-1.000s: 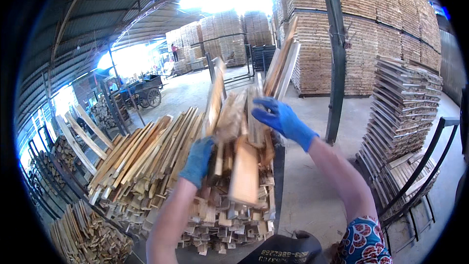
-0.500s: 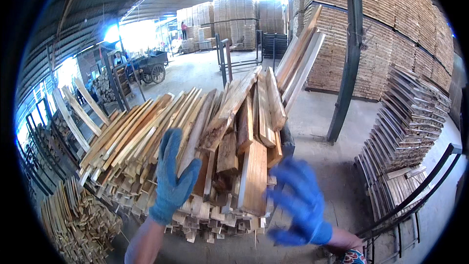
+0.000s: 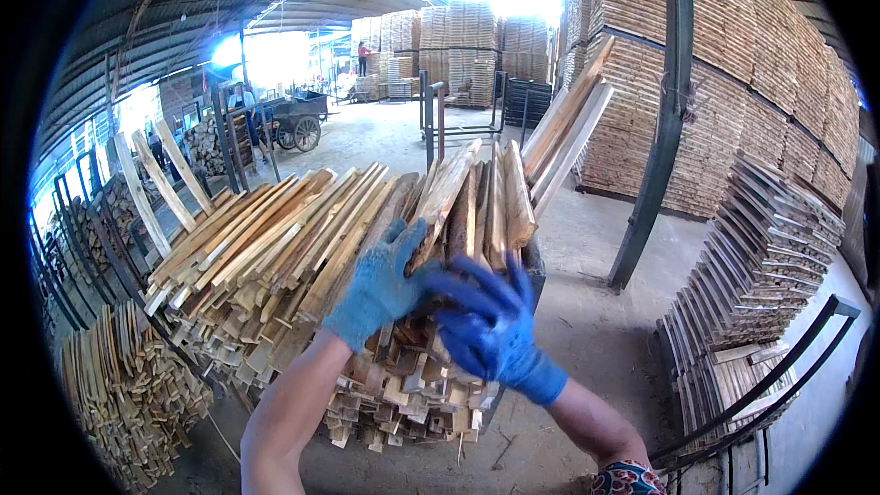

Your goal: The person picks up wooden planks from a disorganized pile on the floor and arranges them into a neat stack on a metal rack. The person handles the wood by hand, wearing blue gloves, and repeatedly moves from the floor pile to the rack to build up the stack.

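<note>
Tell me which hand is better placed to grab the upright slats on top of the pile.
Probably the left hand: its fingers already lie against the upright slats atop the pile. The right hand hovers open lower down, before the slat ends.

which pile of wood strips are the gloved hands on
The middle pile, directly under the left hand and right hand; the wider pile lies left, untouched.
</note>
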A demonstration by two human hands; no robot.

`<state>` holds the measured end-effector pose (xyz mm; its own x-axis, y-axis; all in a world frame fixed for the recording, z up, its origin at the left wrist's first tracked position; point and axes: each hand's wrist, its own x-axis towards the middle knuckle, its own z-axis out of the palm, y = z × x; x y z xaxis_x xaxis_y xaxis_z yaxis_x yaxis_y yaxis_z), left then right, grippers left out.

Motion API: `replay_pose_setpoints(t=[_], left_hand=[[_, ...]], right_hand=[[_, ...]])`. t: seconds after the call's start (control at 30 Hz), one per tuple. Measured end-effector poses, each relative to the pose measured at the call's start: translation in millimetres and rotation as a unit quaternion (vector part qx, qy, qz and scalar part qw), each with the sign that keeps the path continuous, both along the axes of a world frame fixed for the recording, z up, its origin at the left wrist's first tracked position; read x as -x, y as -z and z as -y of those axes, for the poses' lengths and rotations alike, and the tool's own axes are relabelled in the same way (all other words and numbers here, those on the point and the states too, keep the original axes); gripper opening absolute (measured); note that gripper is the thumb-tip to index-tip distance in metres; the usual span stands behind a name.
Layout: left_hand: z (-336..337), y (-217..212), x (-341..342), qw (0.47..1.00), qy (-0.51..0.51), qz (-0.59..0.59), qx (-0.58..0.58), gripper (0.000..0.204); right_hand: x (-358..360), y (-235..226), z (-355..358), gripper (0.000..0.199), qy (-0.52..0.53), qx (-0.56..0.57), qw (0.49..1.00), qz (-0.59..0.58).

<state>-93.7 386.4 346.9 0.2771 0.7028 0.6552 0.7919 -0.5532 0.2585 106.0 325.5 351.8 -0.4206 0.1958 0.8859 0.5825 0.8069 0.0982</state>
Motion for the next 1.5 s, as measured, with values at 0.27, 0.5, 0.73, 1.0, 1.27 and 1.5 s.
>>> replay_pose_setpoints(t=[0.27, 0.5, 0.73, 1.0, 1.27, 1.5], left_hand=[[50, -13, -8, 0.997, -0.059, 0.005, 0.057, 0.063], [57, 45, 8, 0.965, -0.074, 0.236, -0.084, 0.056], [211, 216, 3, 0.936, -0.152, 0.318, -0.015, 0.055], [512, 396, 0, 0.573, -0.459, 0.599, 0.32, 0.046], [712, 435, -23, 0.312, -0.631, 0.677, 0.213, 0.035], [724, 485, -5, 0.35, -0.556, 0.681, 0.323, 0.024]], right_hand=[[-18, 22, -71, 0.023, 0.044, 0.02, 0.999, 0.023], [3, 9, -35, 0.029, -0.079, -0.005, 0.996, 0.033], [57, 160, 67, 0.037, -0.191, 0.391, 0.89, 0.136], [202, 286, 223, 0.028, -0.543, 0.393, 0.59, 0.45], [388, 310, 367, 0.014, -0.681, 0.201, 0.522, 0.473], [519, 297, 442, 0.022, -0.724, 0.2, 0.496, 0.436]])
